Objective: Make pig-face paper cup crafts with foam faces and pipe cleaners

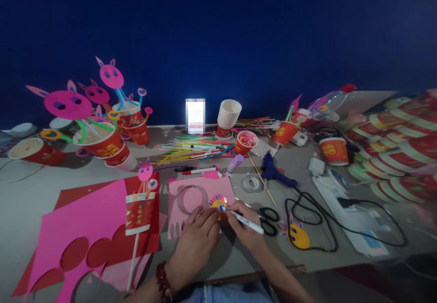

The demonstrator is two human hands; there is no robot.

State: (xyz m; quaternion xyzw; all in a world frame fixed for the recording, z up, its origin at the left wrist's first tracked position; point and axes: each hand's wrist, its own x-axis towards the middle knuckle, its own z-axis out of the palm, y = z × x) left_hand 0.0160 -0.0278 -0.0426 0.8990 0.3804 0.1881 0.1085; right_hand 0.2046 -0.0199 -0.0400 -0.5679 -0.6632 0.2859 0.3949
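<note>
In the middle of the table, my right hand [246, 225] is closed round a white paint marker [247, 222] with a blue tip. Its tip meets a small yellow paper animal face [218, 204] with pink ears. My left hand [201, 230], palm down, holds that face at its left edge, hiding part of it. Beneath lies a pink paper sheet [218, 186] with a metal ring [178, 198]. Right of my right hand are black-handled scissors [269, 221], partly hidden. Another yellow animal face [299, 236] with drawn eyes lies further right.
A blue glue gun [277, 173] trails a black cable beside a white power strip [351, 219]. Pink and red card [92, 203] covers the left side, with a cup puppet [139, 214] on it. Straws [191, 148], tape [251, 184] and stacked red cups [406, 148] stand around.
</note>
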